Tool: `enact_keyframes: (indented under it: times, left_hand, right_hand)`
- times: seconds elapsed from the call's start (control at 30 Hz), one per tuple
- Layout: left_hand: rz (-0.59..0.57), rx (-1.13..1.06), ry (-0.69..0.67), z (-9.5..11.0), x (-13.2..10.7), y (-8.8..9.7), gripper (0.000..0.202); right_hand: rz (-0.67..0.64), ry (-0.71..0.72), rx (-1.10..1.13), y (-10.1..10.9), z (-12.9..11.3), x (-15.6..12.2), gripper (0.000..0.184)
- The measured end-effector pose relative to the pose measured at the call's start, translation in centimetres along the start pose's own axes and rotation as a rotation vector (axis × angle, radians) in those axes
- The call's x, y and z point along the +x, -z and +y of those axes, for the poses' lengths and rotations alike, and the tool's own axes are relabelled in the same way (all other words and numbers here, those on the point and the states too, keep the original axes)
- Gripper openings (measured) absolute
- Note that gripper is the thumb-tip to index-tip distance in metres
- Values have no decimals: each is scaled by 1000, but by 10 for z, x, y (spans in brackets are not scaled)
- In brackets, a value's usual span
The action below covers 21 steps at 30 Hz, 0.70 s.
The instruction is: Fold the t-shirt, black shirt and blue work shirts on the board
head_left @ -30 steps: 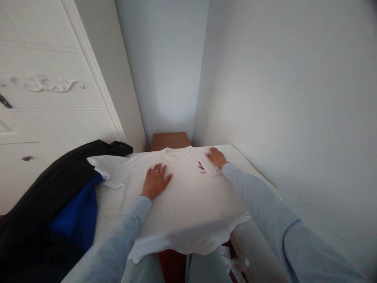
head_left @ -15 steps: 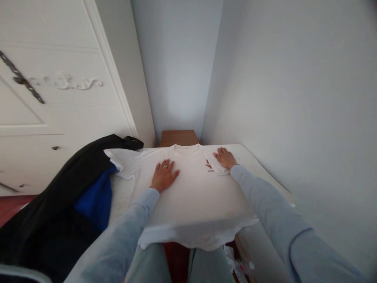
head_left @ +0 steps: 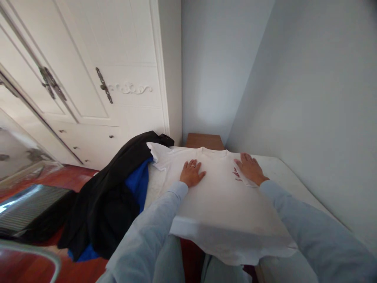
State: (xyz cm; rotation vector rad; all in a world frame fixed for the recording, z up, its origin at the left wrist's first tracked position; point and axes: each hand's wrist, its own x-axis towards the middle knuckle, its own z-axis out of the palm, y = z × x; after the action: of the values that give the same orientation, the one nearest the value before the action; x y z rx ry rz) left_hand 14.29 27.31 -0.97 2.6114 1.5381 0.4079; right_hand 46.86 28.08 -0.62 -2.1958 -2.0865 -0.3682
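A white T-shirt (head_left: 224,204) with a small red chest logo (head_left: 236,173) lies face up on a white table (head_left: 282,173), its hem hanging over the near edge. My left hand (head_left: 192,173) rests flat on the shirt's chest, fingers stretched out, a ring on one finger. My right hand (head_left: 250,168) lies flat and open on the shirt's right shoulder, just right of the logo, where the sleeve appears folded inward. Both arms wear light blue sleeves.
A black garment (head_left: 112,192) with a blue one (head_left: 136,182) under it is heaped on the table's left side and hangs toward the red floor. A white wardrobe (head_left: 88,78) stands to the left, a brown wooden unit (head_left: 204,140) behind the table, walls at the back and right.
The camera has swung left, bringing the wardrobe doors and floor into view. Both hands stay flat on the shirt in about the same places.
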Motion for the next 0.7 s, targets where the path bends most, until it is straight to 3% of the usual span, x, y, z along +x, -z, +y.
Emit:
enact_keyframes:
  times: [0.17,0.3,0.5,0.7]
  left_hand:
    - [7,-8,-4,0,0,0,61]
    - [2,-5,-4,0,-1,1,62]
    - [-10,-46,3,1,0,2,62]
    - [92,-316,107,-14,9,15,32]
  right_hand:
    - [-59,139,74,-15,-33,-14,73]
    - [-132,121,51,-27,-37,-20,72]
    - [-157,102,38,-19,-40,-21,72]
    - [-171,94,56,-16,-43,-20,73]
